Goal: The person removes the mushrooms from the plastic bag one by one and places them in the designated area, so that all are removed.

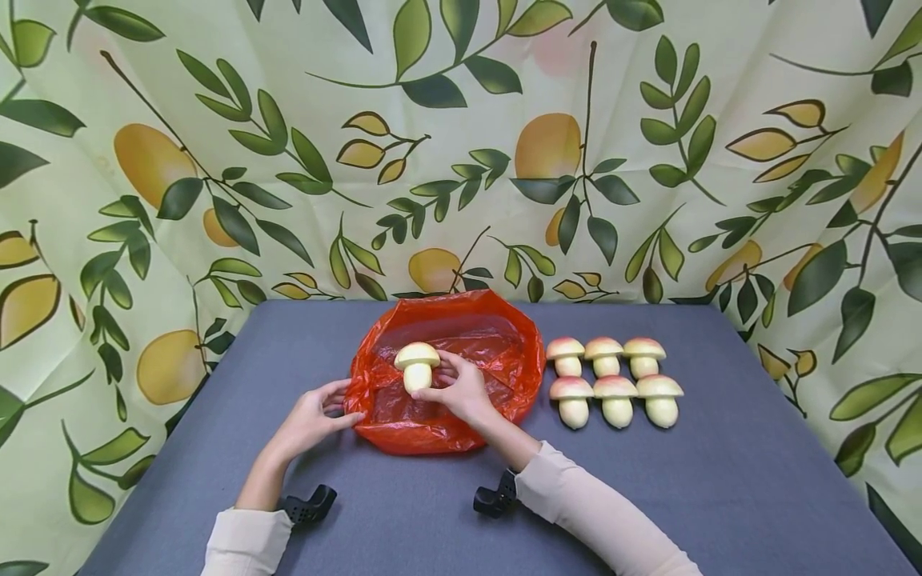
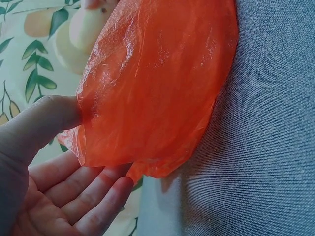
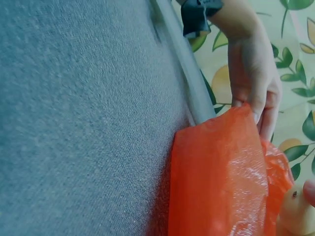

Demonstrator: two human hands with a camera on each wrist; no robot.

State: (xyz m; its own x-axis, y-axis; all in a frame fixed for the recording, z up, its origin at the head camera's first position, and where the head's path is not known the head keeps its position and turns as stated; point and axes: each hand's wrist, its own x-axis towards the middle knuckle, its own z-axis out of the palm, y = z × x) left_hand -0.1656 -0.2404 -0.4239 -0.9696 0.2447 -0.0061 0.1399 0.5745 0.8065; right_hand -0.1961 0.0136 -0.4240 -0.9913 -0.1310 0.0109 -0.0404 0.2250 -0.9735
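A red plastic bag (image 1: 446,440) lies open-mouthed on the table. My left hand (image 1: 310,420) pinches its left edge, the thumb on one side and the fingers on the other, as the left wrist view shows at the bag's film (image 2: 152,88). With thumb and fingers my right hand (image 1: 461,390) holds a pale yellow mushroom (image 1: 417,366) upright over the bag's opening, cap on top. Only a part of that mushroom (image 3: 297,214) and a fingertip appear in the right wrist view. Whether anything lies under the bag's folds I cannot tell.
Several mushrooms (image 1: 617,400) with pinkish caps stand in two rows to the right of the bag on the grey-blue table (image 1: 735,480). A leaf-patterned cloth (image 1: 461,160) hangs behind the table. Black devices (image 1: 310,504) are worn on both wrists.
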